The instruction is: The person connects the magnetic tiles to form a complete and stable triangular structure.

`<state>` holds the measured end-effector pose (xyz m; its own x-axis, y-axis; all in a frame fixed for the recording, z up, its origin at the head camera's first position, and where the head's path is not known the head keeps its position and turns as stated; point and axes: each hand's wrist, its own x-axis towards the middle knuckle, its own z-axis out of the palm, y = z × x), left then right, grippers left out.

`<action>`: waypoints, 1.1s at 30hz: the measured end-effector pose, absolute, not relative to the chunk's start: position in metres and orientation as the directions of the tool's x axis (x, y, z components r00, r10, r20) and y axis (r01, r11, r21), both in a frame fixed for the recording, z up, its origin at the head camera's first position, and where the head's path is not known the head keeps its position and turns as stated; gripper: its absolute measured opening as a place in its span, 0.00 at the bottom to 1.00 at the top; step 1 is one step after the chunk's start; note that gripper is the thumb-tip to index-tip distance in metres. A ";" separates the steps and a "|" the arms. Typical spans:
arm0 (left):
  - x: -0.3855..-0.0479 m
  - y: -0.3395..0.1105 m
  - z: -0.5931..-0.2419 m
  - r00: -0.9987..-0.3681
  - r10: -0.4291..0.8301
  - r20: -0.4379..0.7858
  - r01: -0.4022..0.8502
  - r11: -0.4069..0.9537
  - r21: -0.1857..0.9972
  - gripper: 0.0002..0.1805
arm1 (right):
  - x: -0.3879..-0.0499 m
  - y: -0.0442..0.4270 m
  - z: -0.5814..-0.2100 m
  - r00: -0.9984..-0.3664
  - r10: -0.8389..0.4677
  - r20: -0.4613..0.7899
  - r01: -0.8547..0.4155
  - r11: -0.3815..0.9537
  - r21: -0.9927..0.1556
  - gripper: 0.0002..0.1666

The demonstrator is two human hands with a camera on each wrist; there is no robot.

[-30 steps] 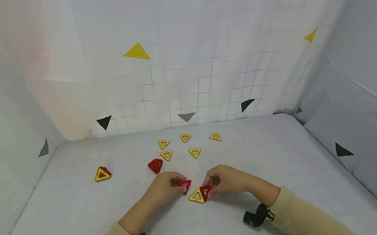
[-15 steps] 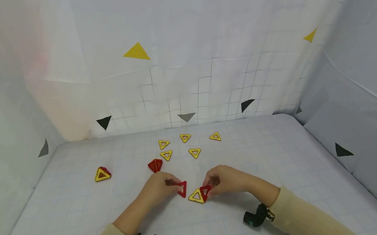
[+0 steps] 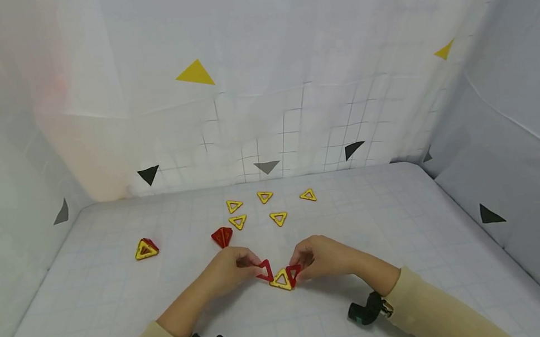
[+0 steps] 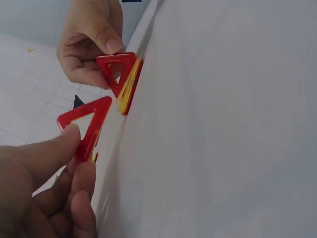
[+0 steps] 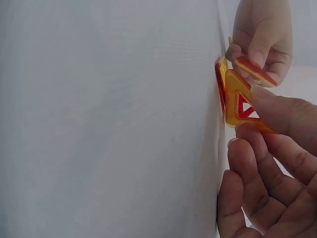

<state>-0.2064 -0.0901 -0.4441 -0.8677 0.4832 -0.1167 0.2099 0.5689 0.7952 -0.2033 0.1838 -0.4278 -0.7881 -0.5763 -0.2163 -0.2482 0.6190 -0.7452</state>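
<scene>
My left hand (image 3: 232,270) pinches a red triangular magnetic tile (image 4: 103,111) between thumb and fingers, tilted above the table. Opposite it, my right hand (image 3: 322,257) pinches another red triangular tile (image 4: 128,57), which shows a yellow back (image 5: 231,106) in the right wrist view. That tile stands against one side of a yellow triangular tile (image 3: 275,286) lying flat on the table. In the left wrist view, a gap separates the left hand's tile from this pair.
Several yellow triangular tiles lie flat farther back, among them one yellow tile (image 3: 278,219). A red pyramid (image 3: 222,237) stands just beyond my left hand. Another pyramid, yellow and red (image 3: 146,249), is at the left. A white sheet wall rises behind the table.
My left hand has drawn back slightly to the left and turned its red tile, whose lower corner now comes near the flat yellow tile. The right hand keeps its place and hold.
</scene>
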 end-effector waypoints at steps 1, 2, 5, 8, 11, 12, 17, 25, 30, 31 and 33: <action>-0.206 -0.089 -0.444 -0.862 0.493 -0.119 0.210 0.559 0.802 0.03 | -0.203 0.184 -0.428 -0.789 -0.576 -0.215 -0.248 0.618 -0.746 0.11; -0.206 -0.089 -0.444 -0.855 0.505 -0.120 0.210 0.548 0.809 0.03 | -0.203 0.184 -0.428 -0.790 -0.575 -0.213 -0.248 0.617 -0.747 0.11; -0.205 -0.085 -0.444 -0.834 0.540 -0.111 0.230 0.525 0.820 0.03 | -0.203 0.184 -0.428 -0.791 -0.576 -0.207 -0.249 0.612 -0.751 0.11; -0.204 -0.081 -0.445 -0.821 0.561 -0.107 0.248 0.519 0.818 0.03 | -0.203 0.184 -0.428 -0.791 -0.579 -0.199 -0.254 0.606 -0.754 0.10; -0.203 -0.077 -0.447 -0.814 0.571 -0.107 0.256 0.518 0.816 0.03 | -0.203 0.184 -0.430 -0.792 -0.580 -0.190 -0.257 0.599 -0.758 0.10; -0.203 -0.076 -0.448 -0.811 0.575 -0.106 0.260 0.516 0.816 0.02 | -0.203 0.184 -0.431 -0.793 -0.581 -0.186 -0.259 0.597 -0.759 0.10; -0.201 -0.072 -0.449 -0.805 0.585 -0.097 0.271 0.508 0.818 0.02 | -0.203 0.184 -0.433 -0.796 -0.579 -0.175 -0.267 0.596 -0.758 0.10; -0.200 -0.069 -0.450 -0.805 0.585 -0.094 0.279 0.514 0.811 0.03 | -0.204 0.183 -0.433 -0.794 -0.579 -0.182 -0.261 0.596 -0.759 0.10; -0.198 -0.068 -0.450 -0.813 0.574 -0.100 0.270 0.523 0.808 0.03 | -0.204 0.182 -0.433 -0.789 -0.587 -0.180 -0.267 0.592 -0.760 0.10; -0.197 -0.068 -0.449 -0.815 0.570 -0.102 0.268 0.527 0.806 0.03 | -0.203 0.182 -0.433 -0.789 -0.588 -0.180 -0.269 0.593 -0.759 0.11; -0.195 -0.067 -0.447 -0.820 0.563 -0.104 0.267 0.536 0.801 0.03 | -0.202 0.181 -0.431 -0.788 -0.589 -0.180 -0.273 0.596 -0.755 0.10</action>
